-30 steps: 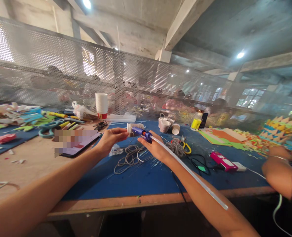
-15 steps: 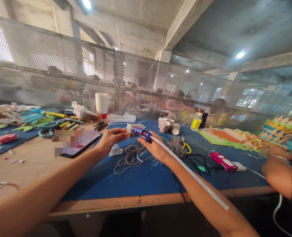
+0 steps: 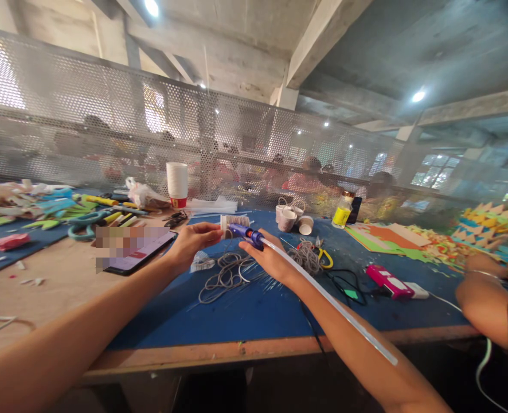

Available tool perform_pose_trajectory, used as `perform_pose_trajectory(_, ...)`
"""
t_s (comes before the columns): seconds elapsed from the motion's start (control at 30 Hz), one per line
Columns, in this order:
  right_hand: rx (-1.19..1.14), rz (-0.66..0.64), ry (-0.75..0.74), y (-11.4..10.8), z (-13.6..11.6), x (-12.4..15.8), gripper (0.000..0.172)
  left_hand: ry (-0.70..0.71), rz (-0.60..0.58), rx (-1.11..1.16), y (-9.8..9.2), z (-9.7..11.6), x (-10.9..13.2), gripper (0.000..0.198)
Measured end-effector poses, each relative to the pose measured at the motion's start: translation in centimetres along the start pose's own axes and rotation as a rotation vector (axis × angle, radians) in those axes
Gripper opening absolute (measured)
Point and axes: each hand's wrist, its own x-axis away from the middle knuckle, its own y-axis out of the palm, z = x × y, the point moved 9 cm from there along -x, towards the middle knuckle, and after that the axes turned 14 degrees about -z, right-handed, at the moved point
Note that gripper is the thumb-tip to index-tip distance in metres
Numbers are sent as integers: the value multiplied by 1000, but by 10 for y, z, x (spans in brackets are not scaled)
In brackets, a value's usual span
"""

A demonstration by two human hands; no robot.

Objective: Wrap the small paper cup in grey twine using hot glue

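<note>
Near the middle, my left hand [image 3: 194, 244] pinches the rim of a small paper cup [image 3: 237, 220] wrapped in cord and lying on its side. A blue glue gun [image 3: 246, 234] is in the grip of my right hand [image 3: 270, 256], its nozzle at the cup's side. A long clear glue stick [image 3: 335, 297] runs back from the gun over my right forearm. Loops of grey cord [image 3: 223, 278] lie on the blue mat below my hands, beside a crumpled whitish piece [image 3: 202, 261].
Small wrapped cups [image 3: 286, 219], a yellow-labelled bottle [image 3: 342, 211] and stacked paper cups [image 3: 177, 184] stand behind. A phone [image 3: 140, 252] lies left; yellow-handled scissors [image 3: 325, 258] and a pink power strip [image 3: 389, 282] lie right. Another person's arm [image 3: 484, 295] rests far right.
The glue gun's nozzle has shifted very slightly left along the cup. My left hand keeps its hold on the cup.
</note>
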Motion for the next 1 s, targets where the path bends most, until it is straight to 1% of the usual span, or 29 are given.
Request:
perform_pose_trajectory(0.17,-2,-20,-5,2,0,0,37,1,27,1,-1,2,2,40)
perform_pose_trajectory(0.33,2,-34,1,4,1,-1,37,1,29,11,-1,2,1,41)
perform_pose_trajectory(0.57,2,-57,29,5,1,-1,36,6,51,0,-3,5,2,37)
perform_pose_trajectory(0.83,23,-79,29,7,-1,-1,31,18,46,-8,-5,5,1,40)
perform_pose_trajectory(1.0,24,-82,27,7,0,-1,32,7,46,4,-7,2,0,40)
